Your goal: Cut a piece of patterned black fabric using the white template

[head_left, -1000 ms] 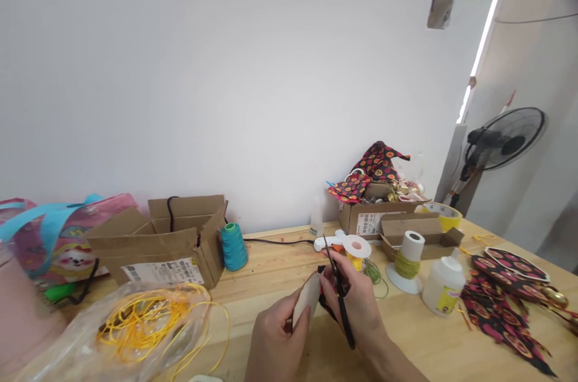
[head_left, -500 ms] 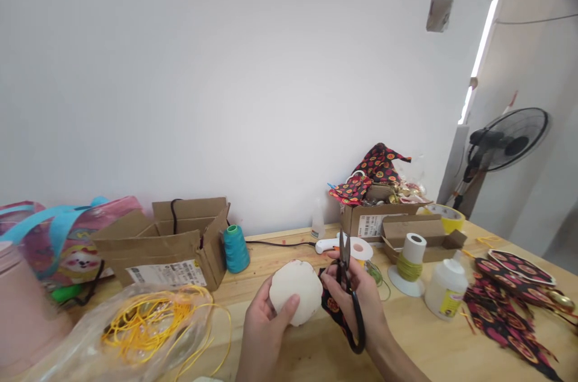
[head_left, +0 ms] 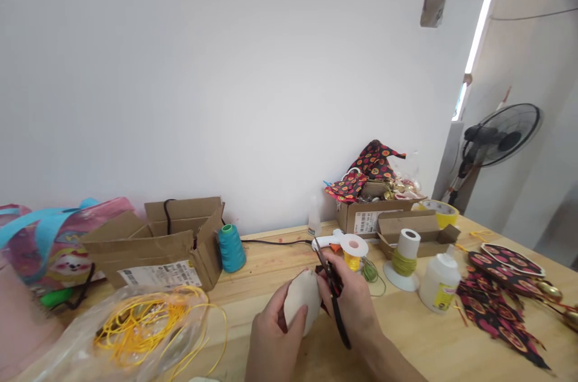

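Note:
My left hand [head_left: 277,328] grips a round white piece [head_left: 303,301] with an uneven edge, its thumb pressed on the near face. A pair of black-handled scissors [head_left: 336,304] is held in my right hand [head_left: 354,301], blades pointing up and to the left. The fingertips of that hand meet the right edge of the white piece. Just a little dark patterned fabric shows between the two; most of it is hidden behind my right hand and the scissors.
An open cardboard box [head_left: 158,249], a teal thread cone [head_left: 232,249] and a bag of yellow cord [head_left: 139,322] lie left. A glue gun [head_left: 327,240], yellow spool [head_left: 354,246], green cord spool [head_left: 404,258], glue bottle [head_left: 440,283] and patterned fabric pieces [head_left: 497,310] lie right.
The white piece has turned from facing me to a more edge-on tilt and shifted slightly right. My right hand has come closer to it, and the scissors lean further left.

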### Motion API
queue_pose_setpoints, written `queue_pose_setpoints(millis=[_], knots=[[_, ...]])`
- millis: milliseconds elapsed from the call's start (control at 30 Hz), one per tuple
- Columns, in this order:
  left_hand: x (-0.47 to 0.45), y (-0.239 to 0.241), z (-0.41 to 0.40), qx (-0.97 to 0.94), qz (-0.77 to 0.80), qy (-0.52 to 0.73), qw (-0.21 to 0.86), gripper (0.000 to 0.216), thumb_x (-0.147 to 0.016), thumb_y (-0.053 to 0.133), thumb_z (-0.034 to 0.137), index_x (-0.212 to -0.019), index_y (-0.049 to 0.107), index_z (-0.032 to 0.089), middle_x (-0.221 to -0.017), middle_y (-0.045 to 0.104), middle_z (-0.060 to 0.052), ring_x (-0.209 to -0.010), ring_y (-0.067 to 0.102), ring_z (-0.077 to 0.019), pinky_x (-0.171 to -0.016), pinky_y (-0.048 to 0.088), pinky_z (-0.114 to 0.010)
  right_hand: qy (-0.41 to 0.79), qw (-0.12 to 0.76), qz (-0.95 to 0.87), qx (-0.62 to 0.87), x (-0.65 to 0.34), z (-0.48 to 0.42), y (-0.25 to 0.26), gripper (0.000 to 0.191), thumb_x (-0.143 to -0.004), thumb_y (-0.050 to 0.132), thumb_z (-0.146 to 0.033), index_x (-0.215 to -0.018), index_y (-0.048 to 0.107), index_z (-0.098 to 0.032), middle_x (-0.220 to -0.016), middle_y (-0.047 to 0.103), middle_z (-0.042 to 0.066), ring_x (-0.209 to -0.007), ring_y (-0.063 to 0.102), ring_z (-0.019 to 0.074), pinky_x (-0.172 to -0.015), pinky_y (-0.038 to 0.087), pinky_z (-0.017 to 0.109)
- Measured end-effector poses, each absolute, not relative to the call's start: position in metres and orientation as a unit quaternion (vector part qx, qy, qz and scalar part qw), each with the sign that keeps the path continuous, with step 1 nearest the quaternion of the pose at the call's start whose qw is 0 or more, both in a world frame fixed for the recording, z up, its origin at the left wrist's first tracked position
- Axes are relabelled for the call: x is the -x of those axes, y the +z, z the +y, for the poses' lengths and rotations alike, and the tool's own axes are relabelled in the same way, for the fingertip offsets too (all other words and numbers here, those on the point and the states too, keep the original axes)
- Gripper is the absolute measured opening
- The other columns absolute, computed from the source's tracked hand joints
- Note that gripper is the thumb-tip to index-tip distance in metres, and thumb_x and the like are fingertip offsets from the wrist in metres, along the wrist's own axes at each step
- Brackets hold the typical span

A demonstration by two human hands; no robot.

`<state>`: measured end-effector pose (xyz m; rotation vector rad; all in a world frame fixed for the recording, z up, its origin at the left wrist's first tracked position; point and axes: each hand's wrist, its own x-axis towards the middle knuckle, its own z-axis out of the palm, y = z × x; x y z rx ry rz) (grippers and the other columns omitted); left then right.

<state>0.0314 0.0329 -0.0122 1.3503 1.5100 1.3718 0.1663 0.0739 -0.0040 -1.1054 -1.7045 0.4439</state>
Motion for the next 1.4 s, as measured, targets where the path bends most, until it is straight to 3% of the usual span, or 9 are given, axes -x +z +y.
queue_pose_setpoints(millis=[133, 300, 500, 600, 767, 933, 1000, 1200, 1400], knots=[[-0.032, -0.008, 0.034, -0.469, 0.536, 0.570, 0.410, 0.041, -0.062, 0.064, 0.024, -0.101, 0.056, 0.014, -0.097, 0.066, -0.008, -0.089, 0.059, -0.0241, -0.078, 0.046, -0.031, 0.211, 0.534, -0.663, 0.481, -0.170, 0.078, -0.004, 0.027, -0.071, 0.048, -0.017, -0.097, 0.053, -0.020, -0.060, 0.058, -0.002, -0.050, 0.053, 0.0134, -0.050, 0.042, 0.024], [-0.032, 0.002, 0.033, -0.312, 0.400, 0.629, 0.590, 0.068, -0.061, 0.066, 0.022, -0.122, 0.036, 0.017, -0.105, 0.062, -0.010, -0.093, 0.057, -0.0246, -0.071, 0.048, -0.030, 0.356, 0.610, -0.557, 0.437, -0.166, 0.077, 0.007, 0.026, -0.066, 0.057, -0.027, -0.089, 0.050, -0.018, -0.059, 0.054, -0.003, -0.053, 0.052, 0.0131, -0.050, 0.042, 0.024], [-0.035, 0.003, 0.032, -0.215, 0.358, 0.604, 0.679, 0.072, -0.063, 0.060, 0.009, -0.127, 0.029, 0.022, -0.108, 0.060, -0.008, -0.093, 0.057, -0.0222, -0.076, 0.043, -0.030, 0.536, 0.572, -0.509, 0.355, -0.156, 0.067, 0.012, 0.036, -0.061, 0.065, -0.031, -0.090, 0.047, -0.018, -0.055, 0.049, -0.006, -0.042, 0.042, 0.0075, -0.039, 0.034, 0.019], [-0.038, -0.002, 0.033, -0.223, 0.340, 0.586, 0.701, 0.061, -0.068, 0.060, 0.019, -0.124, 0.036, 0.017, -0.112, 0.057, -0.009, -0.097, 0.054, -0.0198, -0.073, 0.041, -0.025, 0.546, 0.574, -0.509, 0.337, -0.155, 0.066, 0.008, 0.037, -0.062, 0.065, -0.032, -0.092, 0.047, -0.018, -0.056, 0.049, -0.006, -0.044, 0.042, 0.0076, -0.040, 0.034, 0.019], [-0.042, -0.008, 0.032, -0.220, 0.363, 0.524, 0.739, 0.043, -0.073, 0.053, 0.043, -0.112, 0.051, 0.026, -0.114, 0.055, -0.001, -0.074, 0.056, -0.0121, -0.049, 0.036, -0.019, 0.551, 0.563, -0.517, 0.335, -0.154, 0.066, 0.005, 0.038, -0.062, 0.066, -0.029, -0.094, 0.047, -0.018, -0.059, 0.052, -0.005, -0.051, 0.046, 0.0097, -0.045, 0.037, 0.021], [-0.039, -0.001, 0.030, -0.162, 0.305, 0.511, 0.787, 0.031, -0.071, 0.056, 0.041, -0.093, 0.061, 0.020, -0.075, 0.065, -0.002, -0.061, 0.058, -0.0140, -0.039, 0.030, -0.017, 0.553, 0.558, -0.524, 0.330, -0.157, 0.063, 0.010, 0.038, -0.061, 0.067, -0.026, -0.093, 0.049, -0.018, -0.061, 0.053, -0.004, -0.052, 0.048, 0.0095, -0.047, 0.039, 0.020], [-0.036, 0.003, 0.031, -0.141, 0.301, 0.508, 0.795, 0.036, -0.070, 0.053, 0.048, -0.089, 0.061, 0.019, -0.068, 0.064, -0.002, -0.057, 0.059, -0.0162, -0.036, 0.027, -0.017, 0.557, 0.562, -0.518, 0.326, -0.160, 0.062, 0.013, 0.038, -0.062, 0.066, -0.028, -0.094, 0.048, -0.018, -0.060, 0.053, -0.005, -0.050, 0.048, 0.0094, -0.045, 0.039, 0.020], [-0.028, 0.007, 0.032, -0.155, 0.328, 0.471, 0.804, 0.057, -0.066, 0.045, 0.063, -0.098, 0.056, 0.017, -0.079, 0.068, -0.010, -0.054, 0.063, -0.0210, -0.030, 0.024, -0.015, 0.541, 0.587, -0.500, 0.336, -0.165, 0.064, 0.021, 0.037, -0.061, 0.065, -0.028, -0.092, 0.047, -0.018, -0.059, 0.051, -0.004, -0.048, 0.051, 0.0121, -0.042, 0.041, 0.023], [-0.027, 0.013, 0.026, -0.184, 0.325, 0.354, 0.857, 0.075, -0.062, 0.035, 0.072, -0.096, 0.058, 0.009, -0.074, 0.068, -0.017, -0.052, 0.065, -0.0243, -0.028, 0.034, -0.018, 0.431, 0.583, -0.582, 0.367, -0.164, 0.066, 0.017, 0.030, -0.064, 0.059, -0.022, -0.092, 0.050, -0.018, -0.063, 0.056, -0.002, -0.056, 0.054, 0.0121, -0.051, 0.044, 0.022]])
